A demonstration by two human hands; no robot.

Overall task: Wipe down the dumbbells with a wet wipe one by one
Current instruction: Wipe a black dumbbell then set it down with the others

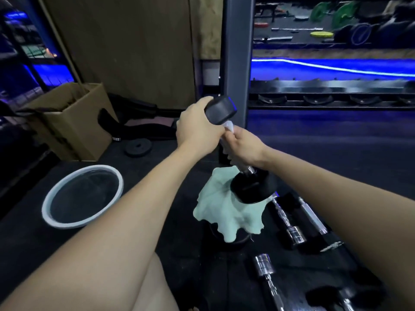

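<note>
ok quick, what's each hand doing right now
Left hand: closed on the upper head of the dumbbell, steadying it upright.
Right hand: closed around the handle, pressing the wet wipe to it.

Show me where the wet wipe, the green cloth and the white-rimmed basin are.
wet wipe (229, 126), head view, white tip above the right hand
green cloth (221, 212), head view, middle of the draped fabric
white-rimmed basin (52, 197), head view, left rim

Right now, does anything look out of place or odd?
Nothing is spilled or broken. One oddity: the dumbbell stands tilted on a crumpled green cloth, steadied by the left hand while the right hand wipes its handle.
</note>
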